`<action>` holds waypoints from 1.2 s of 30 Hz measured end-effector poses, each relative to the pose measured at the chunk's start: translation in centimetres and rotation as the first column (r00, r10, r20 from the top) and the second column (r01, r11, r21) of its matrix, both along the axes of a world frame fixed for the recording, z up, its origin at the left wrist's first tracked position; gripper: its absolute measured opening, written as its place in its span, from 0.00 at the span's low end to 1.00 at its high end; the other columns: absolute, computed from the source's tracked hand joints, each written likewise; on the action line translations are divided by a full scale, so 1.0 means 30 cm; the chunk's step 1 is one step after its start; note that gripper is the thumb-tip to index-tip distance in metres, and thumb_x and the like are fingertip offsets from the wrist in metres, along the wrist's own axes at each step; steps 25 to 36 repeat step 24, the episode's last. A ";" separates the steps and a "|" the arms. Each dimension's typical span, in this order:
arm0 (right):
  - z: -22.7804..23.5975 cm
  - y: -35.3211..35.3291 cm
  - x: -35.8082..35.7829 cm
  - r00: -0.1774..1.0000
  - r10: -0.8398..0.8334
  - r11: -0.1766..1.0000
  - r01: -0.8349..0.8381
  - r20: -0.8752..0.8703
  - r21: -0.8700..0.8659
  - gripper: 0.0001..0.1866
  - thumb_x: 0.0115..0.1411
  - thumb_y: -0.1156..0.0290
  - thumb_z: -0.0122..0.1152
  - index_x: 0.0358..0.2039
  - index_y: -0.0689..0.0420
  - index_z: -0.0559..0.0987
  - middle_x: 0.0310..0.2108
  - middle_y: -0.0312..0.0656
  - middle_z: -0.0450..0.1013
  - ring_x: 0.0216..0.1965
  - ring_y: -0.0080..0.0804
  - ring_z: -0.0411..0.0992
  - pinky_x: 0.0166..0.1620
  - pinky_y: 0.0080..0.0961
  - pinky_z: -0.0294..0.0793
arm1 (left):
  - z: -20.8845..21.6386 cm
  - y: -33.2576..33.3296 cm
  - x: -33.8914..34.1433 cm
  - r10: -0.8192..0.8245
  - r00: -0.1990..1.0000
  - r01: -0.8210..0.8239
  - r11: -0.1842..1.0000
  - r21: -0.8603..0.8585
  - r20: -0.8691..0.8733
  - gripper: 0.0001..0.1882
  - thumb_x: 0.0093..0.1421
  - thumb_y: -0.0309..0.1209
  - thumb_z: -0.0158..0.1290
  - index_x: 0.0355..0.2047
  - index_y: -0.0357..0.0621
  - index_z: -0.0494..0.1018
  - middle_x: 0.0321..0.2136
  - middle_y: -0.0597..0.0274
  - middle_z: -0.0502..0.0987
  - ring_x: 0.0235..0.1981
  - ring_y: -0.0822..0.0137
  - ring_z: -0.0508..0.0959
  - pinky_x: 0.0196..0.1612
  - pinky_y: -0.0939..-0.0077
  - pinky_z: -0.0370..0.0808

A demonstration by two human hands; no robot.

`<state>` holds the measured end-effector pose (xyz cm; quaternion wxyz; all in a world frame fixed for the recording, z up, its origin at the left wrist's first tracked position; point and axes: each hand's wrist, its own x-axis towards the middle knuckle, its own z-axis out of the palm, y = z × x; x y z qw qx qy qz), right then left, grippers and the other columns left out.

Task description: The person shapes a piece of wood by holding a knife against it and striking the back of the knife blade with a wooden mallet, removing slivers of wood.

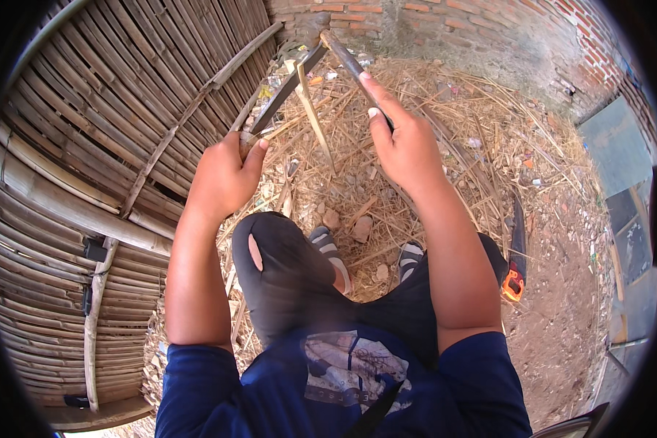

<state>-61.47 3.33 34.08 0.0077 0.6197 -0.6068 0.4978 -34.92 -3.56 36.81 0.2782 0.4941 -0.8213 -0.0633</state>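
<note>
My left hand is closed round the handle of a machete, whose long dark blade slants up and away to the right. A pale split length of wood stands nearly upright below the blade. Its top forks around the blade, which appears to sit in the split. In my right hand is a wooden stick, gripped with the index finger laid along it. The stick's far end meets or overlaps the machete's tip. A dark lump lies just beyond; I cannot tell whether it belongs to the stick.
Straw and wood scraps litter the ground, with stones between my feet. A saw with an orange handle lies beside my right knee. A bamboo wall rises at left, a brick wall at the back. Grey panels stand at right.
</note>
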 end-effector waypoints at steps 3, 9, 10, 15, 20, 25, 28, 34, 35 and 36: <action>0.047 0.039 -0.019 0.999 -0.042 0.994 0.039 0.023 0.102 0.29 0.68 0.69 0.54 0.68 0.33 0.70 0.24 0.45 0.77 0.19 0.32 0.72 0.27 0.33 0.71 | -0.011 0.007 -0.002 -0.009 1.000 0.009 1.000 0.007 0.001 0.25 0.68 0.44 0.56 0.26 0.31 0.68 0.14 0.48 0.68 0.16 0.57 0.68 0.25 0.57 0.65; 0.118 0.102 -0.014 0.998 0.058 0.895 -0.043 0.020 -0.445 0.27 0.71 0.73 0.54 0.69 0.44 0.70 0.39 0.36 0.79 0.20 0.14 0.64 0.25 0.18 0.65 | -0.028 0.005 -0.014 -0.015 0.999 0.016 0.999 0.040 -0.028 0.25 0.68 0.43 0.56 0.27 0.30 0.68 0.15 0.46 0.69 0.16 0.56 0.69 0.25 0.57 0.66; 0.115 0.094 -0.015 0.998 0.068 0.866 -0.056 0.006 -0.497 0.27 0.70 0.74 0.54 0.69 0.45 0.70 0.41 0.36 0.79 0.21 0.12 0.65 0.26 0.17 0.65 | -0.034 0.003 -0.016 -0.018 0.999 0.020 0.999 0.040 -0.036 0.25 0.68 0.43 0.56 0.27 0.30 0.68 0.15 0.46 0.69 0.16 0.56 0.69 0.24 0.57 0.66; -0.031 -0.027 -0.044 0.997 0.082 0.942 -0.077 0.003 -0.326 0.29 0.67 0.74 0.55 0.68 0.40 0.70 0.22 0.39 0.76 0.18 0.24 0.69 0.24 0.28 0.68 | -0.028 0.003 -0.031 -0.003 1.000 0.003 1.000 0.003 -0.015 0.25 0.68 0.44 0.56 0.27 0.30 0.69 0.17 0.42 0.71 0.19 0.48 0.73 0.26 0.54 0.66; -0.006 -0.015 -0.011 0.999 0.015 1.000 -0.015 -0.036 0.003 0.29 0.67 0.68 0.55 0.68 0.33 0.70 0.24 0.47 0.77 0.19 0.36 0.74 0.28 0.34 0.72 | -0.029 -0.017 -0.025 0.040 0.999 -0.040 0.999 0.023 0.013 0.25 0.68 0.44 0.55 0.28 0.29 0.69 0.17 0.40 0.72 0.21 0.44 0.75 0.27 0.53 0.68; -0.004 -0.010 -0.043 0.998 0.002 0.999 -0.005 0.068 0.051 0.28 0.67 0.67 0.55 0.68 0.33 0.70 0.25 0.50 0.78 0.22 0.34 0.78 0.29 0.35 0.75 | -0.037 -0.008 -0.028 0.033 0.999 -0.032 0.998 0.046 -0.023 0.26 0.67 0.46 0.56 0.29 0.30 0.70 0.18 0.40 0.73 0.22 0.44 0.76 0.28 0.52 0.69; -0.004 -0.010 -0.043 0.998 0.002 0.999 -0.005 0.068 0.051 0.28 0.67 0.67 0.55 0.68 0.33 0.70 0.25 0.50 0.78 0.22 0.34 0.78 0.29 0.35 0.75 | -0.037 -0.008 -0.028 0.033 0.999 -0.032 0.998 0.046 -0.023 0.26 0.67 0.46 0.56 0.29 0.30 0.70 0.18 0.40 0.73 0.22 0.44 0.76 0.28 0.52 0.69; -0.004 -0.010 -0.043 0.998 0.002 0.999 -0.005 0.068 0.051 0.28 0.67 0.67 0.55 0.68 0.33 0.70 0.25 0.50 0.78 0.22 0.34 0.78 0.29 0.35 0.75 | -0.037 -0.008 -0.028 0.033 0.999 -0.032 0.998 0.046 -0.023 0.26 0.67 0.46 0.56 0.29 0.30 0.70 0.18 0.40 0.73 0.22 0.44 0.76 0.28 0.52 0.69; -0.004 -0.010 -0.043 0.998 0.002 0.999 -0.005 0.068 0.051 0.28 0.67 0.67 0.55 0.68 0.33 0.70 0.25 0.50 0.78 0.22 0.34 0.78 0.29 0.35 0.75 | -0.037 -0.008 -0.028 0.033 0.999 -0.032 0.998 0.046 -0.023 0.26 0.67 0.46 0.56 0.29 0.30 0.70 0.18 0.40 0.73 0.22 0.44 0.76 0.28 0.52 0.69; -0.004 -0.010 -0.043 0.998 0.002 0.999 -0.005 0.068 0.051 0.28 0.67 0.67 0.55 0.68 0.33 0.70 0.25 0.50 0.78 0.22 0.34 0.78 0.29 0.35 0.75 | -0.037 -0.008 -0.028 0.033 0.999 -0.032 0.998 0.046 -0.023 0.26 0.67 0.46 0.56 0.29 0.30 0.70 0.18 0.40 0.73 0.22 0.44 0.76 0.28 0.52 0.69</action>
